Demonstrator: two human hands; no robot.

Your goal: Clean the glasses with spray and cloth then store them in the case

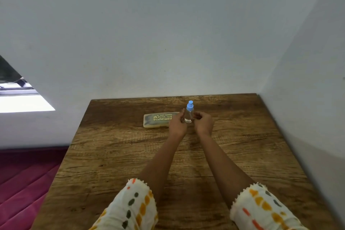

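spotted white sleeves nearest. small clear plastic spray bottle, blue cap, upright far-centre on brown wooden table, between left hand and right hand; fingers at sides, clamp unclear. light, slick, tippy: grasp mid-body. yellowish translucent case just left.

Loose off-white sleeves on both arms, thin crinkly fabric. L sleeve & R sleeve same print: short rows of blotchy dabs in mustard yellow, orange-red & dark grey-green (soft edges, tie-dye look). Cuffs finished w/ tiny scalloped white trim, wide at opening. Beyond cuffs forearms bare down to wrists. L hand & R hand bare too; too small to tell rings etc.
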